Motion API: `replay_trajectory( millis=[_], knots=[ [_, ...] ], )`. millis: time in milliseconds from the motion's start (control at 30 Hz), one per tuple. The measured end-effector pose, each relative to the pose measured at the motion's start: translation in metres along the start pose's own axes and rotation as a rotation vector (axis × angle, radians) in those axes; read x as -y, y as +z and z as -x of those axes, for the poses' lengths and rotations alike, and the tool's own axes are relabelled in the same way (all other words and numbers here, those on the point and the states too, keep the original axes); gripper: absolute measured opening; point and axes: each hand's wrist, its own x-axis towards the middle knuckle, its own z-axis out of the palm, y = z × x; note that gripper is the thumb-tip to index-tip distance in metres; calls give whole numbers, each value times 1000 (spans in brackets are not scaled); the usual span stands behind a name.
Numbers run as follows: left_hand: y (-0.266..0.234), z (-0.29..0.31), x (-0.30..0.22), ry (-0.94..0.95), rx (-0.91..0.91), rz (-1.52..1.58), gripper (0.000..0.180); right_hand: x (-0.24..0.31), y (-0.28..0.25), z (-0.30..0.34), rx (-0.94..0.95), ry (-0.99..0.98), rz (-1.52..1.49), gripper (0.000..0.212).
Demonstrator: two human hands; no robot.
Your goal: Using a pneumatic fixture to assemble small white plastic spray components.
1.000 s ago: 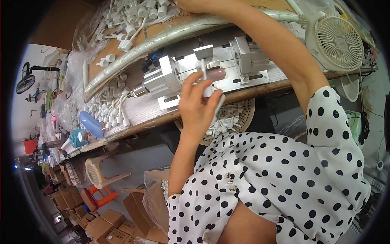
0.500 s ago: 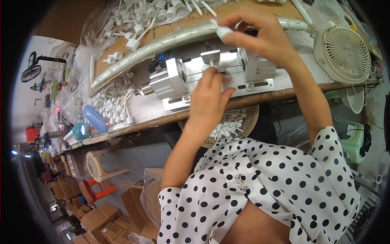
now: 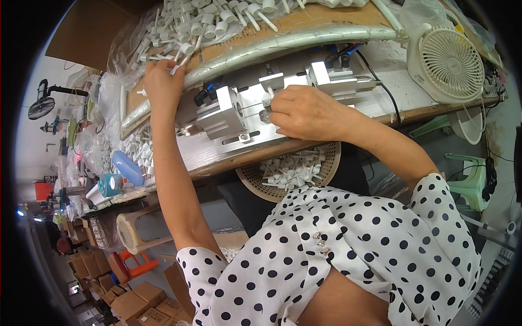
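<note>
My left hand point(image 3: 163, 82) is at the left rim of the cardboard tray, its fingers pinched on a white stemmed cap point(image 3: 175, 69) among loose ones. My right hand point(image 3: 304, 113) is closed at the middle of a silver metal clamping fixture point(image 3: 228, 115). A white stem shows beside its fingertips, under the small upright metal plate point(image 3: 272, 82); the fingers hide the rest of that piece. The fixture has a block on each side joined by thin rods, and the right hand and wrist cover part of it.
White stemmed caps point(image 3: 220, 27) heap on the cardboard tray point(image 3: 296, 22), edged by a plastic-wrapped tube point(image 3: 244, 56). A basket point(image 3: 254, 186) of similar pieces is below the table edge. A white fan point(image 3: 448, 65) stands right; a blue case point(image 3: 128, 167) lies left.
My left hand has left the fixture and moved up-left to the caps. My right hand has come down with its white stemmed cap from above the tray edge to the fixture.
</note>
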Motion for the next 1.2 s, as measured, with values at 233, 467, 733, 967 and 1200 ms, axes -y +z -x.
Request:
replay_trajectory(
  millis=[233, 467, 733, 967, 1200],
  knots=[
    [-8, 0, -8, 100, -3, 46, 22, 3, -5, -2, -37, -70, 25, 16],
    [-27, 13, -4, -75, 31, 424, 17, -1, -14, 6, -79, -2, -69, 25],
    [-42, 31, -9, -485, 182, 1142, 15, 0, -4, 0, 89, 56, -47, 22],
    [-40, 95, -73, -455, 113, 1275, 16, -28, -23, -24, -13, 90, -45, 22],
    [-16, 140, -133, -111, 81, 837, 26, -98, -41, -92, 227, 606, 350, 27]
  ],
)
